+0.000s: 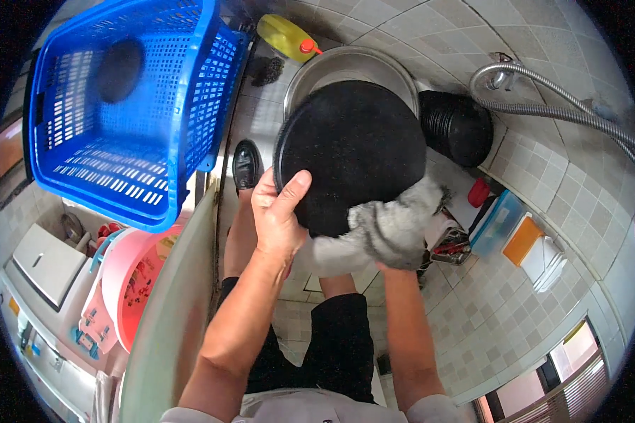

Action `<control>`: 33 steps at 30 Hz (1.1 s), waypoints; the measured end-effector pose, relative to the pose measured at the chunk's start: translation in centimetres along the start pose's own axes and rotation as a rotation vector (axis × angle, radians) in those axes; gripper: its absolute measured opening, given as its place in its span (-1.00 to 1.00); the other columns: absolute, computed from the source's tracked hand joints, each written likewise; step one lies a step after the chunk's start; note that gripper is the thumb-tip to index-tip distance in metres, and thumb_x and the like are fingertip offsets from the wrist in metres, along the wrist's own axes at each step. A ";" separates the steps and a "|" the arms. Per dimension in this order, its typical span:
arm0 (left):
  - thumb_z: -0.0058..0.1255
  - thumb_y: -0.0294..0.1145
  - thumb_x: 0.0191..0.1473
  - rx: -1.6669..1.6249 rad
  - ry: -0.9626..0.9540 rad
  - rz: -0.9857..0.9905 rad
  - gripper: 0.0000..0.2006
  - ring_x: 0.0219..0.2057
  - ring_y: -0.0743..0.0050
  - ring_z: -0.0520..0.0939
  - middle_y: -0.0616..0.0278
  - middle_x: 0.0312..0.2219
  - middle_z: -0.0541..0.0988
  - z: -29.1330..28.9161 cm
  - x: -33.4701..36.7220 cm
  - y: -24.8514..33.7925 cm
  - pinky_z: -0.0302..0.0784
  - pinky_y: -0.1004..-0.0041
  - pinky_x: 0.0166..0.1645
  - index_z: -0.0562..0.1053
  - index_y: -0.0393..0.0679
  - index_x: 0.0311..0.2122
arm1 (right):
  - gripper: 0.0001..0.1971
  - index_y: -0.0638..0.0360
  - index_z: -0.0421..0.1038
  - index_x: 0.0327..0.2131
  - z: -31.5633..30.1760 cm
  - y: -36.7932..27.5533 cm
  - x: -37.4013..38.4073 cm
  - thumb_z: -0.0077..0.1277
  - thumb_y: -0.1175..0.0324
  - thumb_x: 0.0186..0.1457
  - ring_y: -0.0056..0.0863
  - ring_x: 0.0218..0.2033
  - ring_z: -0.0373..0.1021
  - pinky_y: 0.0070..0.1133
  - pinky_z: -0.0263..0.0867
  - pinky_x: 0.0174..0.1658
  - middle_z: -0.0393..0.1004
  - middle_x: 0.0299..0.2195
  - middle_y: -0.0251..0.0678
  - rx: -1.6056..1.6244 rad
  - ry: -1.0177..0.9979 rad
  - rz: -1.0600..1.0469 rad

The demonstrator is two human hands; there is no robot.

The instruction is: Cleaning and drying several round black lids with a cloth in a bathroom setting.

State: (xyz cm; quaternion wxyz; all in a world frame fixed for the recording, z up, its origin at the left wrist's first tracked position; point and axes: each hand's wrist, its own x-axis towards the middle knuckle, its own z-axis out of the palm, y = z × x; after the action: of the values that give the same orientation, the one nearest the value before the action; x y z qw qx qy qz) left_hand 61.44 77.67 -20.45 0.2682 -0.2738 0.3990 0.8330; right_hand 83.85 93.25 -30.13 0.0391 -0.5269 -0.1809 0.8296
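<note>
My left hand (pixel 279 211) grips the near left rim of a round, flat black tray (pixel 353 151), thumb on top and fingers underneath. The tray is held above a wide metal basin (pixel 331 63) and hides most of it. A grey and white cloth (pixel 395 222) is bunched against the tray's lower right edge. My right hand (pixel 396 266) is wrapped in this cloth, which covers its fingers. On the right, beside the basin, stands a stack of similar black trays (pixel 462 127).
At the upper left, a blue plastic basket (pixel 190 106) holds one dark round piece (pixel 120 70). A yellow jug (pixel 283 37) with a red cap stands behind the basin. A shower hose (pixel 543 109) hangs on the right wall. Pink basin (pixel 130 282) and glass panel (pixel 173 310) are at left.
</note>
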 end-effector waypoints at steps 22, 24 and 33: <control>0.08 -0.67 -0.06 0.391 -0.051 -0.037 -0.77 -0.30 0.62 0.56 0.24 -0.31 0.62 -0.2 -3.2 -0.6 0.48 0.55 -0.15 0.50 -0.34 -0.21 | -0.55 0.26 0.28 0.06 19.2 -8.0 2.0 -0.03 0.34 0.07 0.00 0.14 0.18 -0.17 0.06 0.16 0.22 0.15 -0.05 -1.846 -0.186 -1.169; 0.07 -0.69 -0.07 0.381 -0.059 -0.035 -0.74 -0.29 0.56 0.58 0.20 -0.28 0.61 -0.3 -3.6 0.1 0.49 0.51 -0.11 0.50 -0.34 -0.18 | -0.65 0.33 0.32 -0.04 17.1 -9.4 4.0 -0.15 0.26 0.21 -0.02 -0.06 0.36 -0.28 0.26 -0.01 0.38 -0.05 0.08 -1.702 0.019 -0.778; 0.12 -0.54 0.01 0.077 -0.211 -0.304 -0.50 -0.01 0.37 0.50 0.13 -0.04 0.52 -3.8 0.2 -0.8 0.31 0.35 0.15 0.31 -0.30 0.09 | -0.54 0.25 0.35 0.02 9.8 -10.7 -2.2 -0.02 0.18 0.11 -0.30 -0.07 0.41 -0.31 0.29 0.05 0.48 -0.07 -0.24 -0.521 -0.115 -0.214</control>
State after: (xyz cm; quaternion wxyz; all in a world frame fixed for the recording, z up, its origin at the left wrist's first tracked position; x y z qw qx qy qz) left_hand 62.78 75.07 -23.04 0.4416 -0.2318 0.3542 0.7911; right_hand 74.83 100.13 -20.86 -0.0204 -0.4493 -0.4443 0.7748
